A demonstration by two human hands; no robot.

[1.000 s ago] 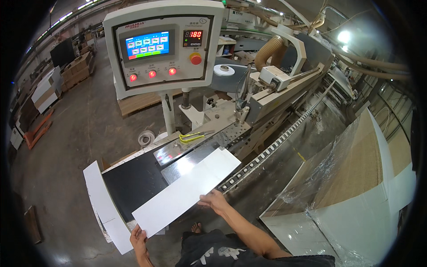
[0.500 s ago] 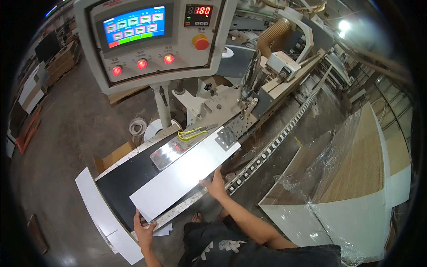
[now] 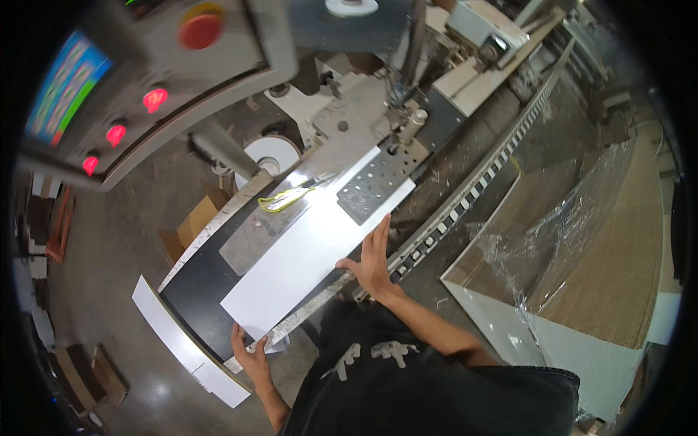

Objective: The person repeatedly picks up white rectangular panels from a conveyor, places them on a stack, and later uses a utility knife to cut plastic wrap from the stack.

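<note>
Hands [image 3: 374,261] flat and open-palmed on white panel [image 3: 309,261], perforated plate [image 3: 374,182] and tape roll [image 3: 270,154] just ahead.

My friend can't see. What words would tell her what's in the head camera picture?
A person's two bare hands press on a long white panel lying on a machine's table: left hand at its near end, right hand flat on its side edge. A control box with red lights hangs above, and wrapped boards sit to the right.

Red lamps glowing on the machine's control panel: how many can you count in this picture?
3. The upper lamp, the middle lamp and the lower lamp run in a slanted row along the control panel at upper left. More may lie beyond the picture's edge.
</note>
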